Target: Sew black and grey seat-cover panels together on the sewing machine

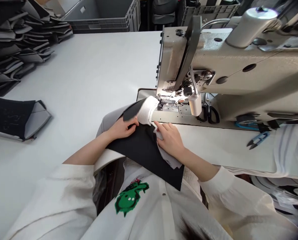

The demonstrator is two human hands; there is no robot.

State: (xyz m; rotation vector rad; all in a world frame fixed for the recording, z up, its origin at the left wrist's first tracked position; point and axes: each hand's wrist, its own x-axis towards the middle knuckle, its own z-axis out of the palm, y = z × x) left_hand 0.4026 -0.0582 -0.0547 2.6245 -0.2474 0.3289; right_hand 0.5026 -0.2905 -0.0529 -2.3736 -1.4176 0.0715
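A black and grey fabric piece [139, 141] lies across the table edge, its near corner hanging over my lap. Its white-lit far end [147, 108] reaches the needle area of the sewing machine [171, 66]. My left hand [124, 127] pinches the fabric on its left side, thumb and fingers closed together. On the right side, my right hand [170, 138] is closed over the edge, where a light grey layer [170, 158] shows under the palm. The fingertips of my right hand are close to the machine's bed [184, 117].
Black-handled scissors [211, 113] lie under the machine arm, with blue thread snips [258, 139] farther right. Stacked fabric pieces [21, 40] fill the back left, and one sewn piece [16, 118] lies in front. A grey crate [101, 23] stands behind the table. Striped white cloth [286, 150] drapes at right.
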